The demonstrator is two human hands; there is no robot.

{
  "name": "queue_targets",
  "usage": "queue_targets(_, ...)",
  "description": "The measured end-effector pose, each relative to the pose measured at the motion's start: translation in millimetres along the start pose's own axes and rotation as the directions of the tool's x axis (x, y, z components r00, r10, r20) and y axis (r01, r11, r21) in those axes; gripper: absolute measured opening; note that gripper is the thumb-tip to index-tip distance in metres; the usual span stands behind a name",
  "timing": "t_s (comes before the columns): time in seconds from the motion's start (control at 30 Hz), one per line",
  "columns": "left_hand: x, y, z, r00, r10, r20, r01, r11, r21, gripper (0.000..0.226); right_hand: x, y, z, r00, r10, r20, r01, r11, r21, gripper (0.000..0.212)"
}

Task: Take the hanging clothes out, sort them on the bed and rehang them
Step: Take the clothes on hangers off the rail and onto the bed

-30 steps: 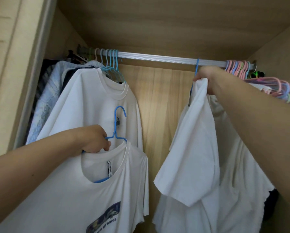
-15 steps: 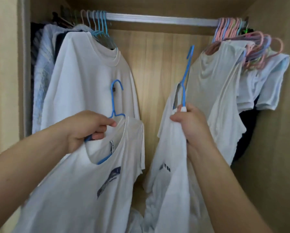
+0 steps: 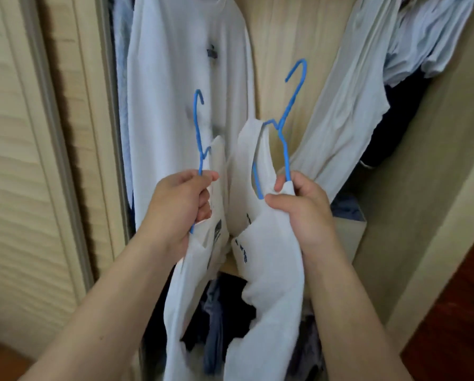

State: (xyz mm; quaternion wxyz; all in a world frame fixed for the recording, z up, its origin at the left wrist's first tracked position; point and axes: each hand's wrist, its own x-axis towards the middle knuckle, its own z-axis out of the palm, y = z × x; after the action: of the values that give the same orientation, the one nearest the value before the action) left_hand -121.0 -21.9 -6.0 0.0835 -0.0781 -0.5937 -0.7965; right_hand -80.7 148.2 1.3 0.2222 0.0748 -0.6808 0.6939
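Just outside the open wooden wardrobe (image 3: 433, 204), the left hand (image 3: 179, 200) and right hand (image 3: 303, 206) each grip a thin blue wire hanger (image 3: 286, 149) carrying a soft white printed T-shirt (image 3: 271, 257), light, limp cloth likely best carried by its stiff hanger.

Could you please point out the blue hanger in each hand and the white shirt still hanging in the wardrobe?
Left blue hanger (image 3: 198, 127), head view: on its neck below the hook.
Right blue hanger (image 3: 292, 99), head view: on its neck.
Hanging white shirt (image 3: 170, 78), head view: on its chest.
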Motion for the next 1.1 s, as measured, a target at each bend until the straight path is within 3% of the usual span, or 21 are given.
queue_targets(0.13,-99.0,-48.1,16.4,0.991,-0.072,-0.110,0.060,0.992,-0.108,0.016,-78.2,16.4,-52.0,0.988,0.104,0.114,-0.104,0.995,0.000,0.019)
queue_targets(0.23,-167.1,-67.9,23.1,0.972,-0.166,-0.164,0.156,0.985,-0.073,0.020,-125.2,17.7,-69.4,0.985,0.119,0.123,-0.116,0.993,-0.037,0.024)
queue_targets(0.3,-203.6,-64.8,13.2,0.953,-0.188,-0.238,0.171,0.981,-0.091,0.021,-155.6,8.3,-72.2,0.978,0.138,0.157,-0.132,0.990,-0.049,0.035)
queue_targets(0.4,-250.5,-43.7,-8.9,0.931,-0.170,-0.322,0.141,0.984,-0.112,0.022,-198.2,-21.0,-74.4,0.948,0.171,0.268,-0.176,0.984,-0.004,0.027)
queue_targets(0.6,-340.4,-7.0,-22.5,0.930,-0.186,-0.317,0.136,0.975,-0.174,0.021,-280.4,-77.0,-54.6,0.890,0.056,0.453,-0.122,0.986,0.118,0.021)
queue_targets(0.7,-382.0,1.7,-49.5,0.907,-0.229,-0.354,0.165,0.966,-0.200,0.022,-317.7,-77.2,-26.0,0.862,0.057,0.503,-0.089,0.995,0.040,0.019)
queue_targets(0.8,-425.9,6.7,-91.0,0.888,-0.283,-0.362,0.209,0.950,-0.231,0.023,-357.2,-54.6,3.8,0.863,0.182,0.471,-0.155,0.983,-0.095,0.017)
queue_targets(0.97,-470.8,-1.2,-134.9,0.851,-0.402,-0.338,0.328,0.909,-0.255,0.023,-400.2,-12.3,17.5,0.832,0.463,0.307,-0.397,0.882,-0.254,0.022)
queue_targets(1.1,-463.2,-19.5,-139.6,0.820,-0.477,-0.316,0.418,0.877,-0.239,0.024,-402.2,8.7,6.8,0.797,0.555,0.238,-0.484,0.822,-0.300,0.017)
